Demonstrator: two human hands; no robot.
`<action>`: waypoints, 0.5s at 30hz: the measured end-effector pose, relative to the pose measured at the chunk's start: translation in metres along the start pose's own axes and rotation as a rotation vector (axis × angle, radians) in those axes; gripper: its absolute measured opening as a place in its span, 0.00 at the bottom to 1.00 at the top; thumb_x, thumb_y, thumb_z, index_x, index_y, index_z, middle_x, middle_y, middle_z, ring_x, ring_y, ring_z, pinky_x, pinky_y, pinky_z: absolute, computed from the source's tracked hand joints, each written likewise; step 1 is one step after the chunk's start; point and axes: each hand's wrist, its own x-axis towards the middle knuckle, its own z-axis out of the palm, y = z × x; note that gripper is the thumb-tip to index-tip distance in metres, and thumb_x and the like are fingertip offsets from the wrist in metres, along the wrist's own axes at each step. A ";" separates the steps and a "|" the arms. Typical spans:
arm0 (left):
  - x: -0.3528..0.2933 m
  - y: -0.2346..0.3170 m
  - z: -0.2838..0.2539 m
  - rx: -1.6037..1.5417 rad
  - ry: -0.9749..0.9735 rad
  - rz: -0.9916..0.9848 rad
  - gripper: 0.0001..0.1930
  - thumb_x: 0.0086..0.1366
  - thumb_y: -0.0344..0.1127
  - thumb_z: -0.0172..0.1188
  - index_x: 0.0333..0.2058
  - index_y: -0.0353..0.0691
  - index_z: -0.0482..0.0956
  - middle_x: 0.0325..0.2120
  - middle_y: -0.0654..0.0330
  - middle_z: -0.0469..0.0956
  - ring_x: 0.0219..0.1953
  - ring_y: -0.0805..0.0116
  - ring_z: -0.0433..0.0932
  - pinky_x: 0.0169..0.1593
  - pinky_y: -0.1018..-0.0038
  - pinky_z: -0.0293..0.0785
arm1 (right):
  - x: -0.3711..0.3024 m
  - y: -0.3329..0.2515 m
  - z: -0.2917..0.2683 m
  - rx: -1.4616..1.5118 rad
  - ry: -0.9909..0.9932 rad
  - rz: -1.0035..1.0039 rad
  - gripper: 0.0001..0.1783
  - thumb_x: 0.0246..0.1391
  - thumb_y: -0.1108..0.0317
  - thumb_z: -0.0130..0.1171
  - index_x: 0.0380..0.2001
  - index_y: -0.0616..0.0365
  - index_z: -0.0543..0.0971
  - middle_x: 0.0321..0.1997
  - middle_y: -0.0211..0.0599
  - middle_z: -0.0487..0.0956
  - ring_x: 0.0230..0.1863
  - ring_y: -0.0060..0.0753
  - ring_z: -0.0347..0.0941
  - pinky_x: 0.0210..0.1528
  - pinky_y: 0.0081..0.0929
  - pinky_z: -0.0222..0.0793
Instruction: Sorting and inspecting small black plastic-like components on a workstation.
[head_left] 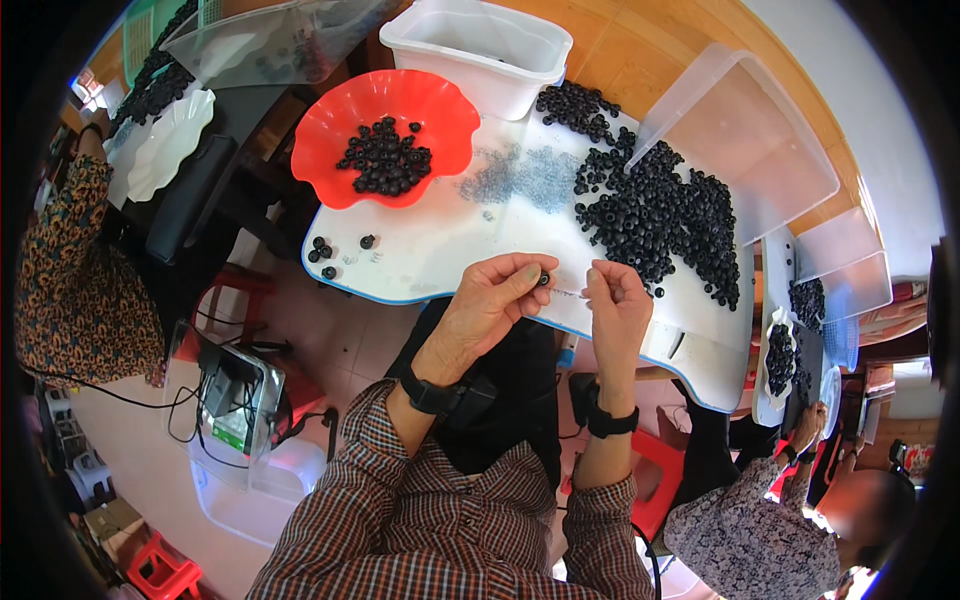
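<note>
Over the near edge of the white table point(500, 235), my left hand point(490, 300) pinches a small round black part point(543, 280) with a hole between thumb and fingertips. A short way to its right, my right hand point(618, 315) is closed, thumb against fingers; whatever it holds is too small to make out. Beyond my hands lies a spread of tiny clear pieces point(530, 178). To the right spreads a big heap of black parts point(650, 215). A red wavy-rimmed bowl point(322, 115) at the far left holds more black parts.
Behind the bowl stands a white tub point(465, 85). A clear plastic bin point(745, 140) lies tipped beside the heap. A few loose black parts point(320, 250) sit at the table's left edge. Co-workers sit at the left point(90, 270) and lower right point(760, 530).
</note>
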 end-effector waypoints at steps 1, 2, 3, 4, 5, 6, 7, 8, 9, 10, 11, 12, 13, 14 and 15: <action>0.000 0.000 0.000 0.000 -0.003 0.001 0.13 0.68 0.31 0.55 0.47 0.30 0.76 0.35 0.57 0.78 0.32 0.76 0.75 0.35 0.82 0.73 | 0.004 0.009 -0.003 -0.175 0.034 -0.084 0.07 0.54 0.76 0.58 0.37 0.66 0.77 0.31 0.38 0.78 0.29 0.27 0.75 0.30 0.24 0.70; -0.001 0.001 -0.001 0.008 0.004 0.008 0.13 0.68 0.31 0.54 0.48 0.30 0.76 0.35 0.58 0.78 0.32 0.76 0.75 0.35 0.82 0.73 | 0.008 0.013 -0.004 -0.174 0.035 -0.085 0.07 0.54 0.76 0.58 0.37 0.66 0.77 0.31 0.38 0.78 0.29 0.27 0.75 0.30 0.24 0.70; -0.001 0.002 -0.001 0.015 0.011 0.014 0.13 0.69 0.31 0.54 0.48 0.29 0.76 0.35 0.58 0.78 0.32 0.76 0.75 0.35 0.82 0.73 | 0.012 0.016 -0.005 -0.369 0.047 -0.237 0.08 0.53 0.78 0.56 0.37 0.65 0.77 0.33 0.41 0.77 0.31 0.34 0.75 0.32 0.28 0.71; -0.001 0.002 -0.002 0.017 0.008 0.014 0.13 0.69 0.31 0.54 0.48 0.29 0.76 0.35 0.58 0.78 0.32 0.76 0.75 0.35 0.82 0.73 | 0.016 0.020 -0.005 -0.565 0.058 -0.389 0.09 0.52 0.79 0.54 0.38 0.65 0.78 0.34 0.44 0.76 0.34 0.40 0.75 0.35 0.32 0.71; -0.001 0.002 -0.002 0.018 0.016 0.019 0.13 0.69 0.31 0.53 0.48 0.29 0.76 0.35 0.58 0.78 0.32 0.76 0.75 0.36 0.83 0.73 | 0.017 0.019 -0.004 -0.565 0.059 -0.389 0.09 0.52 0.79 0.54 0.38 0.65 0.78 0.34 0.44 0.76 0.34 0.40 0.75 0.35 0.32 0.71; -0.001 0.002 -0.003 0.020 0.025 0.024 0.13 0.69 0.31 0.53 0.48 0.29 0.76 0.35 0.58 0.78 0.32 0.76 0.75 0.36 0.83 0.73 | 0.019 0.018 -0.002 -0.589 0.060 -0.370 0.11 0.50 0.80 0.53 0.38 0.64 0.78 0.35 0.46 0.75 0.36 0.45 0.74 0.37 0.35 0.71; -0.002 0.002 -0.004 0.020 0.024 0.024 0.13 0.69 0.31 0.53 0.48 0.29 0.76 0.35 0.58 0.78 0.32 0.76 0.75 0.36 0.83 0.73 | 0.020 0.018 -0.001 -0.612 0.061 -0.351 0.12 0.49 0.81 0.52 0.39 0.64 0.78 0.36 0.47 0.75 0.38 0.50 0.73 0.40 0.39 0.71; -0.001 0.002 -0.004 0.021 0.026 0.033 0.13 0.69 0.31 0.53 0.47 0.29 0.76 0.35 0.59 0.78 0.32 0.76 0.75 0.36 0.83 0.72 | 0.022 0.018 0.000 -0.614 0.063 -0.351 0.12 0.49 0.81 0.52 0.39 0.64 0.78 0.36 0.47 0.75 0.38 0.50 0.73 0.40 0.39 0.71; 0.000 0.002 -0.004 0.023 0.027 0.042 0.13 0.69 0.31 0.53 0.47 0.29 0.76 0.35 0.59 0.78 0.33 0.76 0.75 0.36 0.83 0.72 | 0.023 0.019 0.002 -0.660 0.055 -0.384 0.13 0.49 0.81 0.52 0.40 0.63 0.78 0.38 0.45 0.75 0.40 0.49 0.73 0.40 0.39 0.71; 0.000 0.001 -0.004 0.022 0.025 0.041 0.13 0.69 0.31 0.53 0.47 0.29 0.76 0.35 0.59 0.78 0.33 0.76 0.75 0.36 0.83 0.72 | 0.024 0.020 0.003 -0.705 0.047 -0.416 0.14 0.49 0.81 0.52 0.40 0.63 0.77 0.40 0.43 0.75 0.41 0.47 0.73 0.40 0.40 0.72; 0.000 0.001 -0.005 0.025 0.021 0.044 0.13 0.69 0.31 0.53 0.47 0.29 0.76 0.35 0.59 0.78 0.33 0.76 0.74 0.36 0.83 0.72 | 0.024 0.019 0.006 -0.706 0.047 -0.417 0.14 0.49 0.81 0.52 0.40 0.63 0.77 0.40 0.43 0.75 0.41 0.47 0.73 0.40 0.40 0.72; 0.000 0.001 -0.005 0.028 0.017 0.047 0.13 0.69 0.31 0.53 0.47 0.29 0.76 0.35 0.59 0.77 0.33 0.76 0.74 0.36 0.83 0.71 | 0.025 0.017 0.008 -0.785 0.048 -0.420 0.15 0.48 0.81 0.52 0.41 0.62 0.77 0.41 0.42 0.74 0.43 0.46 0.72 0.40 0.39 0.72; 0.000 0.002 -0.004 0.028 0.017 0.047 0.13 0.69 0.31 0.53 0.47 0.29 0.76 0.35 0.59 0.77 0.33 0.76 0.74 0.36 0.83 0.71 | 0.025 0.016 0.010 -0.864 0.049 -0.422 0.16 0.48 0.81 0.52 0.42 0.61 0.77 0.42 0.40 0.74 0.45 0.45 0.71 0.41 0.39 0.72; 0.000 0.002 -0.004 0.023 0.018 0.045 0.13 0.69 0.31 0.53 0.47 0.29 0.76 0.35 0.59 0.77 0.33 0.76 0.74 0.36 0.83 0.71 | 0.024 0.013 0.013 -0.864 0.048 -0.422 0.16 0.48 0.81 0.52 0.42 0.61 0.77 0.42 0.40 0.74 0.45 0.45 0.71 0.41 0.39 0.72; 0.000 0.002 -0.004 0.019 0.020 0.043 0.12 0.69 0.31 0.53 0.47 0.29 0.76 0.35 0.59 0.77 0.32 0.76 0.73 0.36 0.83 0.71 | 0.023 0.009 0.017 -0.901 0.034 -0.389 0.16 0.48 0.81 0.52 0.42 0.60 0.77 0.42 0.38 0.73 0.45 0.45 0.70 0.41 0.38 0.72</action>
